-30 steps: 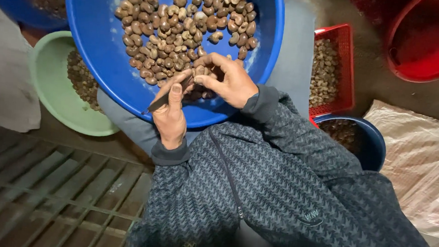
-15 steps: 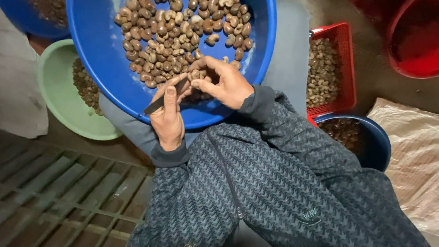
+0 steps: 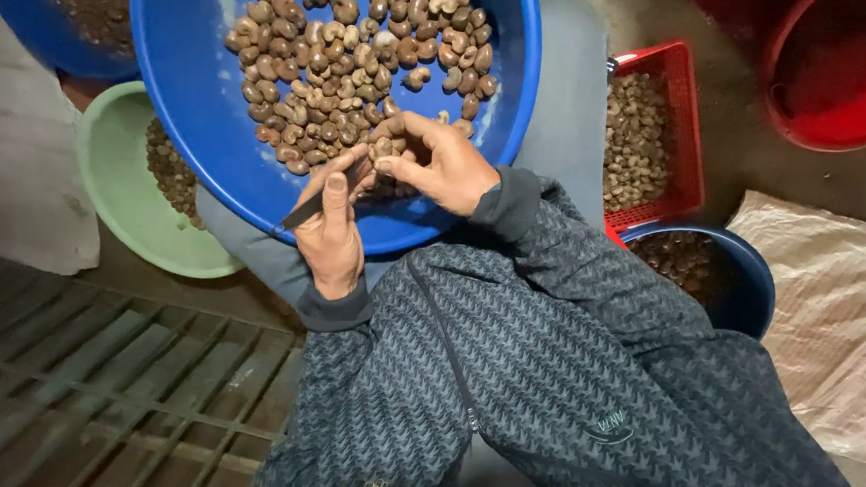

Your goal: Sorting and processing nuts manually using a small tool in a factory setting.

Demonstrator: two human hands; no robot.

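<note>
A big blue basin (image 3: 188, 112) rests on my lap, holding a heap of brown cashew nuts (image 3: 349, 56). My left hand (image 3: 333, 230) grips a small dark knife (image 3: 301, 211), thumb stretched along it, with the blade angled toward the nut in my other hand. My right hand (image 3: 442, 163) pinches one cashew nut (image 3: 387, 148) between its fingertips, just above the basin's near side. The two hands touch at the nut. Both sleeves are dark grey and patterned.
A pale green bowl (image 3: 110, 182) with nuts sits at the left, and another blue tub (image 3: 30, 15) is at the top left. At the right are a red crate (image 3: 691, 129) of nuts, a dark blue bucket (image 3: 747, 280) and a red tub (image 3: 846, 97). A metal grate (image 3: 100, 384) covers the floor at lower left.
Both hands have edged slightly up and left over the basin. The knife stays against the nut held by my right hand.
</note>
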